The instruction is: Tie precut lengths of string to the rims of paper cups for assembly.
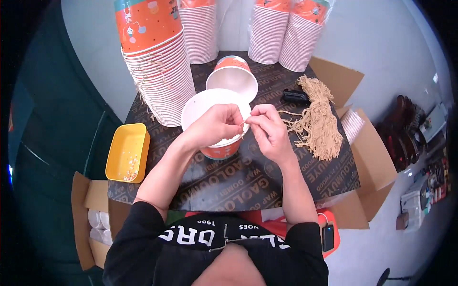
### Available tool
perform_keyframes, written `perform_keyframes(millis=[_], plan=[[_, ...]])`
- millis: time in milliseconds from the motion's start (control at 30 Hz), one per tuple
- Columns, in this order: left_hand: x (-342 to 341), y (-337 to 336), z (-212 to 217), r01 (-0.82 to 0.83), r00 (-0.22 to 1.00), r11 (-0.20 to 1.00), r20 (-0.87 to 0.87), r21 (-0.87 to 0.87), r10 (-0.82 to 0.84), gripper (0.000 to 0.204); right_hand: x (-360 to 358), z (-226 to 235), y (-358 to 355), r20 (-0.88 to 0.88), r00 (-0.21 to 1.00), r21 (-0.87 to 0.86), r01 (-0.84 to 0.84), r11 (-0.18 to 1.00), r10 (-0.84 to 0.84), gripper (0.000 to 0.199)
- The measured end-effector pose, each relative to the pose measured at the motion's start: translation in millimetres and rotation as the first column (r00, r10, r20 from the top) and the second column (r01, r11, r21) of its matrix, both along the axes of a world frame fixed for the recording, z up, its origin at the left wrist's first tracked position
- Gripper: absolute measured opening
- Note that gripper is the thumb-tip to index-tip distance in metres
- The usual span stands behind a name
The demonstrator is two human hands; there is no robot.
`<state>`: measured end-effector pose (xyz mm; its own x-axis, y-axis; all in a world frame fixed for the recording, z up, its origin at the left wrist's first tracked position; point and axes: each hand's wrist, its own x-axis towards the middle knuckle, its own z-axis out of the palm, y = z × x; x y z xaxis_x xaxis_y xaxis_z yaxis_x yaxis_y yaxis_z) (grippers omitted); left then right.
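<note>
My left hand point(215, 125) and my right hand point(267, 127) meet over an orange paper bucket with a white inside point(202, 102) that stands on the dark printed board point(248, 176). Both pinch a thin tan string point(244, 122) at the bucket's near rim. A second orange bucket point(232, 78) lies tilted just behind it, its white inside facing me.
A bundle of tan strings point(317, 121) lies to the right, with a small black tool point(296, 97) behind it. A tall stack of orange buckets point(157, 62) leans at the left; wrapped stacks point(286, 33) stand behind. A yellow tray point(127, 152) sits at the left edge. Open cardboard boxes flank the board.
</note>
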<state>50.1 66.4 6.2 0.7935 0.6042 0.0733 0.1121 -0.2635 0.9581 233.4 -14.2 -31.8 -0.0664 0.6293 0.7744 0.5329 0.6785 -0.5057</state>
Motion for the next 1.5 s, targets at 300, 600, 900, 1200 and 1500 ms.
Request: perform_keyframes(millis=[300, 600, 900, 1200, 1500], plan=[[5, -13, -4, -0.07, 0.997, 0.952, 0.039, 0.299, 0.061, 0.009, -1, -6, 4, 0.064, 0.997, -0.022, 0.051, 0.998, -0.049, 0.013], [15, -24, -11, -0.272, 0.948, 0.531, 0.129, 0.803, 0.291, 0.006, -5, -8, 4, -0.048, 0.999, -0.137, -0.009, 0.991, 0.002, 0.022], [11, -18, -9, -0.305, 0.951, 0.642, 0.191, 0.704, 0.243, 0.013, -2, -11, 7, -0.15, 0.985, -0.196, -0.118, 0.973, 0.09, 0.014], [4, -14, 3, -0.211, 0.976, 0.904, 0.03, 0.371, 0.216, 0.006, -7, -9, 4, -0.182, 0.983, -0.156, -0.059, 0.986, 0.03, 0.003], [3, -9, 4, -0.175, 0.983, 0.938, -0.001, 0.298, 0.184, 0.006, 2, -7, 3, -0.111, 0.993, -0.149, -0.059, 0.987, 0.042, 0.005]])
